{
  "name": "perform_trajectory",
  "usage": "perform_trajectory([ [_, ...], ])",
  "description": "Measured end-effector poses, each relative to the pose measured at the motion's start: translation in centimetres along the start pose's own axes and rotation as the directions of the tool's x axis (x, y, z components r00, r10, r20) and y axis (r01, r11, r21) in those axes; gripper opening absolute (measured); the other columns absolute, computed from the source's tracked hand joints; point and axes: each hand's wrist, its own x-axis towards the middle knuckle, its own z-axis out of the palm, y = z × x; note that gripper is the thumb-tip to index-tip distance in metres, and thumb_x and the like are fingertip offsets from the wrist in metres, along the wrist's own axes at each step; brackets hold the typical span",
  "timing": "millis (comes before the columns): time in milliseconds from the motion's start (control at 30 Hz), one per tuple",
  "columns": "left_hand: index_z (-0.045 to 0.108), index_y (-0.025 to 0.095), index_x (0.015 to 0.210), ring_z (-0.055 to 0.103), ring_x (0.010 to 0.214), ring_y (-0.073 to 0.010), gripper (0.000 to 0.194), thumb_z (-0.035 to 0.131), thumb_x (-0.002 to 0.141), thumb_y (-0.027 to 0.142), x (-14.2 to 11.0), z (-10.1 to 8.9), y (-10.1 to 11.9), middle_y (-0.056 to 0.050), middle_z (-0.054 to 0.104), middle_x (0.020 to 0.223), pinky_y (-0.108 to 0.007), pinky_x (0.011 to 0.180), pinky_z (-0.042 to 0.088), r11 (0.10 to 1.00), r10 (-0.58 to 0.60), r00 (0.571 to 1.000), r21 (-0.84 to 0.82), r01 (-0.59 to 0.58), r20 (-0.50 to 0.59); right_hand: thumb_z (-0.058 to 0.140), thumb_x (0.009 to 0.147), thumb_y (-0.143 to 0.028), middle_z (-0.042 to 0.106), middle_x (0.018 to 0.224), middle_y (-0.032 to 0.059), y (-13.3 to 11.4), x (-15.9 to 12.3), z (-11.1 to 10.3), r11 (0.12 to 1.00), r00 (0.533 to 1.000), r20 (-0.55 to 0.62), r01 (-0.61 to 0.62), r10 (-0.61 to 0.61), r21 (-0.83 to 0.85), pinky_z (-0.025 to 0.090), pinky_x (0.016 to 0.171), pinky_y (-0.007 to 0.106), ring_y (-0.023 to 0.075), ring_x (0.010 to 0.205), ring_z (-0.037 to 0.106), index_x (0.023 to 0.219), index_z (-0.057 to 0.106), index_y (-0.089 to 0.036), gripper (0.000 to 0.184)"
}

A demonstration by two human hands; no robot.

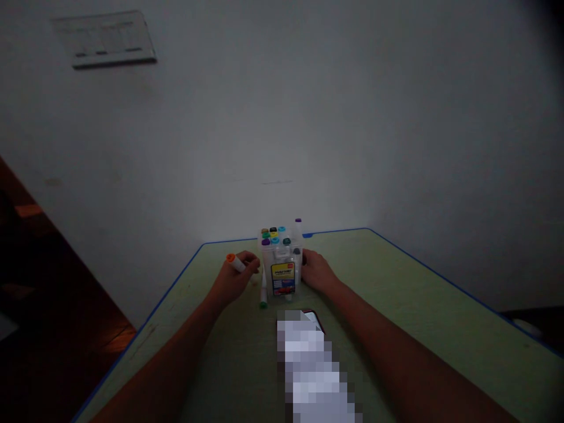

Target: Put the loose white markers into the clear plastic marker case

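A clear plastic marker box (281, 264) with a yellow label stands upright at the far side of the green table (396, 305), with several coloured marker caps showing at its top. My left hand (235, 276) is closed around a white marker with an orange cap (234, 262), just left of the box. My right hand (314, 270) rests against the box's right side, fingers wrapped on it. A white marker with a green cap (263, 294) lies on the table in front of the box, between my hands.
A phone (314, 320) lies on the table nearer to me, partly under a blurred patch. The table has a blue edge and butts against a white wall. A dark wooden floor lies to the left.
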Motion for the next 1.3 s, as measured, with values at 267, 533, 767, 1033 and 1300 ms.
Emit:
perform_trajectory([
  [267, 0.053, 0.015, 0.076, 0.058, 0.062, -0.0166, 0.025, 0.055, 0.073, 0.04, 0.01, 0.02, 0.17, -0.002, 0.057, 0.065, -0.029, 0.057, 0.047, 0.998, -0.047, 0.999, -0.031, 0.047, -0.012, 0.052, 0.075, -0.023, 0.067, 0.09, 0.0072, 0.22, 0.1, 0.13, 1.0, 1.0, -0.003, 0.022, -0.022, 0.008, 0.042, 0.066, 0.025, 0.0191, 0.079, 0.06, 0.089, 0.064, -0.017, 0.02],
  [533, 0.048, 0.015, 0.081, 0.057, 0.051, -0.0169, 0.027, 0.057, 0.069, 0.038, -0.01, 0.11, 0.41, 0.001, 0.055, 0.059, -0.029, 0.048, 0.046, 0.997, -0.069, 0.998, -0.035, 0.069, -0.009, 0.052, 0.076, -0.024, 0.067, 0.091, 0.0078, 0.02, 0.09, 0.11, 1.0, 1.0, -0.003, 0.012, -0.012, -0.007, 0.041, 0.065, 0.025, 0.0191, 0.08, 0.061, 0.09, 0.063, -0.016, 0.02],
  [767, 0.047, 0.016, 0.083, 0.056, 0.053, -0.0163, 0.029, 0.057, 0.067, 0.037, 0.0, 0.13, 0.16, 0.002, 0.055, 0.059, -0.029, 0.052, 0.045, 0.996, -0.086, 0.995, -0.019, 0.086, -0.04, 0.052, 0.075, -0.023, 0.067, 0.09, 0.0061, 0.26, 0.12, 0.18, 1.0, 1.0, 0.005, 0.008, -0.008, 0.007, 0.04, 0.064, 0.024, 0.0181, 0.079, 0.06, 0.091, 0.064, -0.017, 0.021],
  [1033, 0.052, 0.015, 0.079, 0.054, 0.059, -0.0163, 0.027, 0.056, 0.068, 0.04, 0.07, 0.0, 0.02, 0.0, 0.055, 0.062, -0.029, 0.056, 0.041, 0.989, -0.066, 0.996, 0.125, 0.074, -0.067, 0.053, 0.075, -0.024, 0.067, 0.089, 0.0069, 0.09, 0.1, 0.12, 1.0, 1.0, 0.005, -0.005, 0.005, 0.001, 0.04, 0.062, 0.024, 0.0185, 0.078, 0.06, 0.088, 0.064, -0.016, 0.019],
  [1300, 0.055, 0.015, 0.077, 0.056, 0.066, -0.0194, 0.03, 0.056, 0.067, 0.043, 0.24, -0.11, -0.22, -0.004, 0.059, 0.07, -0.032, 0.061, 0.042, 0.981, -0.084, 0.995, 0.171, 0.092, -0.05, 0.053, 0.075, -0.023, 0.067, 0.091, 0.0072, 0.08, 0.11, 0.12, 1.0, 1.0, 0.008, -0.018, 0.018, 0.016, 0.041, 0.067, 0.025, 0.019, 0.081, 0.06, 0.091, 0.064, -0.017, 0.02],
])
